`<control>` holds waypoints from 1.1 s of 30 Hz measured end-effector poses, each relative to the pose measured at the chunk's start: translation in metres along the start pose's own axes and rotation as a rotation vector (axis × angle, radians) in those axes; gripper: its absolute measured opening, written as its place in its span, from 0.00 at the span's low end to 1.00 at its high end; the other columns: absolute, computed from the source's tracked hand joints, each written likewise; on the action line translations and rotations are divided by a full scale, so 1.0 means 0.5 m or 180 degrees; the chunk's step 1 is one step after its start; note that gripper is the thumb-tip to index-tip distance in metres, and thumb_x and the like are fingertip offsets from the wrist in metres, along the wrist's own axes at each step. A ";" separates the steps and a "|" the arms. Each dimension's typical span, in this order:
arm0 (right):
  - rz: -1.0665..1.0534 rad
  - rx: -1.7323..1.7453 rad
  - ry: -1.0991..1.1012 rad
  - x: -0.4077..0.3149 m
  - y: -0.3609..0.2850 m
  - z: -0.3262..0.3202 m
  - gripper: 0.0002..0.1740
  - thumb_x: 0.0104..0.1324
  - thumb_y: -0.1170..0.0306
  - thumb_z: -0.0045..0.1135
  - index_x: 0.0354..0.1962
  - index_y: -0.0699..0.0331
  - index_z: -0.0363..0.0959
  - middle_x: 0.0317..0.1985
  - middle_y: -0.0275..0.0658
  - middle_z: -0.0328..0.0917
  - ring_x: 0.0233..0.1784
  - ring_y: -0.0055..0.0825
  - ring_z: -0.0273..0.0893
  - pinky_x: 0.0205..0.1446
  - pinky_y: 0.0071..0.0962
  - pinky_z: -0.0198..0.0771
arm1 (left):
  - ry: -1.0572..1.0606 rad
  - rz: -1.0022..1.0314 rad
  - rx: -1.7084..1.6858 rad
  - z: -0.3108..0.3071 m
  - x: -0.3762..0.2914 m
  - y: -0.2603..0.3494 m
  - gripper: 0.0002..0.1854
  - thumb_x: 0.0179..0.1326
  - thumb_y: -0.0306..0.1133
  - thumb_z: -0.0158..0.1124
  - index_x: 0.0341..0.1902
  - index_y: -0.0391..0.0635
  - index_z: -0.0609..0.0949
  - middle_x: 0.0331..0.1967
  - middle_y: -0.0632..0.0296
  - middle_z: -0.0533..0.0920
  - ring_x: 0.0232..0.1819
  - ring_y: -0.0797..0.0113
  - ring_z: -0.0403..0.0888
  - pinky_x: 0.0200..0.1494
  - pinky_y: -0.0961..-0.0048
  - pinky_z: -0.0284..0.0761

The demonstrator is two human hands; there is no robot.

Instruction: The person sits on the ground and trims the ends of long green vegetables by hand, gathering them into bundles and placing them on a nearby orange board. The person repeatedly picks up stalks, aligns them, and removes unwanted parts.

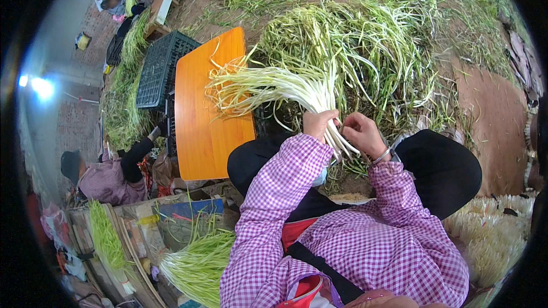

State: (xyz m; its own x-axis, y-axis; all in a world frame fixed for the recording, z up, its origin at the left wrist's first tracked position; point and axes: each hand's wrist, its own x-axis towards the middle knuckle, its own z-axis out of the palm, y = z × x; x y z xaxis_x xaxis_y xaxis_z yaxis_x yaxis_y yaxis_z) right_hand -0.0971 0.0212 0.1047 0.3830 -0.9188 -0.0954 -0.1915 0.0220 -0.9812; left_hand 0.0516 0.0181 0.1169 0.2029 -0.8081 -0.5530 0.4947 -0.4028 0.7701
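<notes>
My left hand (319,123) is closed around a thick bunch of long leafy stalks (295,87), which look like garlic greens. Their pale lower ends stick out below the fist, and the yellow-green tips fan left over an orange wooden board (214,119). Close beside the lower ends is my right hand (364,134), its thumb and fingers bent together near the stems; whether it pinches a strand is hidden. Beyond both hands lies a large loose heap of the same greens (342,47) on the ground.
Dark green plastic crates (165,68) stand left of the board. A person in a cap and checked top (113,179) works at the left; another person (113,4) sits farther back. Bundled greens (201,261) lie at lower left. Upright pale stalks (488,239) are packed at lower right.
</notes>
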 end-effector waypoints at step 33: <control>0.0623 0.2779 0.2563 0.008 0.228 -0.239 0.03 0.60 0.71 0.47 0.31 0.61 0.68 0.21 0.29 0.67 0.19 0.14 0.60 0.23 0.13 0.59 | -0.0050 0.0655 -0.1329 -0.073 -0.001 0.149 0.08 0.49 0.24 0.58 0.32 0.35 0.72 0.24 0.61 0.71 0.26 0.73 0.71 0.35 0.75 0.72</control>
State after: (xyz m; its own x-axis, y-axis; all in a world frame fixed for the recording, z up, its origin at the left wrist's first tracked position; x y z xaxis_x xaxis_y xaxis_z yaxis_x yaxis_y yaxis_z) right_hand -0.2253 -0.0268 0.0123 -0.3181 -0.8457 -0.4286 0.6120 0.1621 -0.7740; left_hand 0.1191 0.0042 0.1628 0.3212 -0.8608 -0.3948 0.7440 -0.0286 0.6676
